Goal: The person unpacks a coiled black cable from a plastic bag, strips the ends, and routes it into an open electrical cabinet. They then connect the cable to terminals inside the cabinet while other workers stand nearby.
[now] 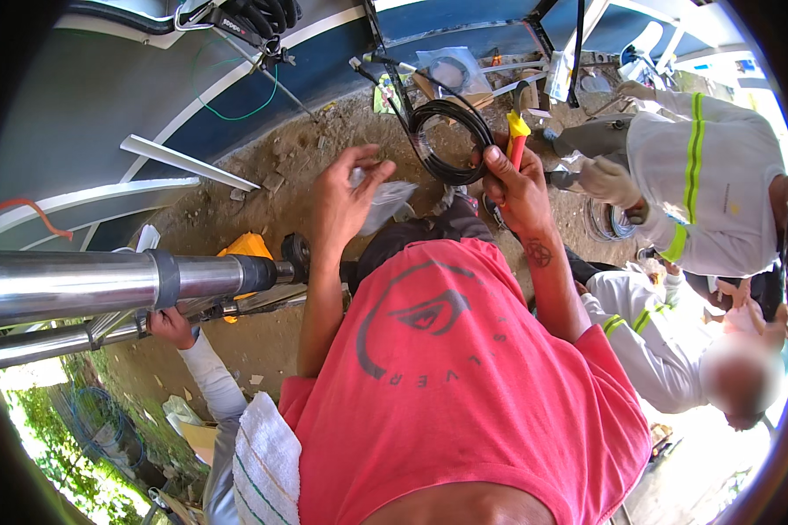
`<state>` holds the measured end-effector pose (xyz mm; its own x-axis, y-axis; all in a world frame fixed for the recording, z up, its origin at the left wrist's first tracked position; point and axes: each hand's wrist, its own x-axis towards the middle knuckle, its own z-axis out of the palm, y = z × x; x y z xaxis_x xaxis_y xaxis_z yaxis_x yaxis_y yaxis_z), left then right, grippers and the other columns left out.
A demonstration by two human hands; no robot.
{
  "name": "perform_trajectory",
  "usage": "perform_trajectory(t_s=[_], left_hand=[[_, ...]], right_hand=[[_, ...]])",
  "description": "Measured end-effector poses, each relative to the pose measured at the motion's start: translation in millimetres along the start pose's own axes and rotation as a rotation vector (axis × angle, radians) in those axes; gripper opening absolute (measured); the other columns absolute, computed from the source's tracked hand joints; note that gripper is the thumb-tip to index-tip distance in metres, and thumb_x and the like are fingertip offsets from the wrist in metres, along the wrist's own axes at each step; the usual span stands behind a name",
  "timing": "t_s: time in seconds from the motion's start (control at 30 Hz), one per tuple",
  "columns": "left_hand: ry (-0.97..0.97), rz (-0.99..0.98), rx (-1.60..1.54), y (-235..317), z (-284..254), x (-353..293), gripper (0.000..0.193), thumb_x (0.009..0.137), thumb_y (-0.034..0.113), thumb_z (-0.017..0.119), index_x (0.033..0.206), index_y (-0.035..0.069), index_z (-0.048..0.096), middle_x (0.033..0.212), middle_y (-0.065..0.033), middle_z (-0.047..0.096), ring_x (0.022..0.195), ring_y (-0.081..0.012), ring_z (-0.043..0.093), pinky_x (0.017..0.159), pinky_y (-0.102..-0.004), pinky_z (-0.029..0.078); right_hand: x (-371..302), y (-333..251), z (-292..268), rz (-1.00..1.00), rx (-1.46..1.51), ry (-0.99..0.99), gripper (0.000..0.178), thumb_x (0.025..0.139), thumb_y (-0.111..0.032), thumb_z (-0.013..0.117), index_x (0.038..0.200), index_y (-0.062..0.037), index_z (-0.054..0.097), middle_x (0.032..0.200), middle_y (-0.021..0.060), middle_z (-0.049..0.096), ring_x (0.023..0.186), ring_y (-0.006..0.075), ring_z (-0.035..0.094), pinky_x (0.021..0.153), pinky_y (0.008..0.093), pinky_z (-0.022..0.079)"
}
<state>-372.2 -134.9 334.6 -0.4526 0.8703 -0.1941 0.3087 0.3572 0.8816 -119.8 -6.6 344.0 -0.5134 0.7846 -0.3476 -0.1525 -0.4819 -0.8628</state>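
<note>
Right hand [515, 186]: thumb and fingers pinching black cable coil [483, 144] at near edge, presumably so loops stay bundled. Red-yellow tool [517, 140] tucked in same hand, hooked blade pointing away from body, likely to spare other hand. Left hand [348, 188]: fingers spread, apart from coil; clear plastic bag [389, 206] just beside, contact cannot be told. Coil held above dirt ground [267, 210], cable ends [356, 65] toward blue wall [315, 74].

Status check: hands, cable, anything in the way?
Right hand grips coiled black cable, red-yellow tool. Left hand open, apart from coil. Clear plastic close by, contact unclear.
</note>
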Motion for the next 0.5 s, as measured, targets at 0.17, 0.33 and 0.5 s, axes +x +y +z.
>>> perform_trajectory(t_s=[0.17,0.33,0.5], left_hand=[[-0.330,0.035,-0.559,14.3,13.1,-1.4,0.039,0.104,0.024,0.078,0.135,0.001,0.071,0.118,-0.0055,0.079,0.108,-0.0096,0.069,0.098,-0.0275,0.052],[-0.279,0.036,-0.650,28.1,15.5,-9.8,0.038,0.098,0.019,0.086,0.130,0.003,0.072,0.112,-0.0048,0.078,0.105,-0.0114,0.069,0.097,-0.0291,0.054],[0.228,0.175,-0.188,58.6,13.2,-29.4,0.058,0.092,0.026,0.092,0.135,0.003,0.062,0.108,-0.0054,0.070,0.104,-0.0151,0.066,0.089,-0.0329,0.053]], right_hand=[[-2.4,13.5,3.3,0.137,0.440,-0.115,0.021,0.112,-0.024,0.067,0.122,-0.0055,0.065,0.098,0.0017,0.070,0.059,0.0045,0.047,0.048,0.0202,0.035],[-1.2,29.5,5.0,0.151,0.351,-0.051,0.031,0.114,-0.024,0.062,0.139,-0.0064,0.058,0.108,0.0015,0.067,0.058,0.0021,0.041,0.047,0.0175,0.033],[5.1,45.8,-10.5,0.071,0.325,-0.019,0.031,0.113,-0.027,0.064,0.137,-0.0081,0.059,0.105,0.0011,0.067,0.058,0.0026,0.042,0.046,0.0179,0.031]])
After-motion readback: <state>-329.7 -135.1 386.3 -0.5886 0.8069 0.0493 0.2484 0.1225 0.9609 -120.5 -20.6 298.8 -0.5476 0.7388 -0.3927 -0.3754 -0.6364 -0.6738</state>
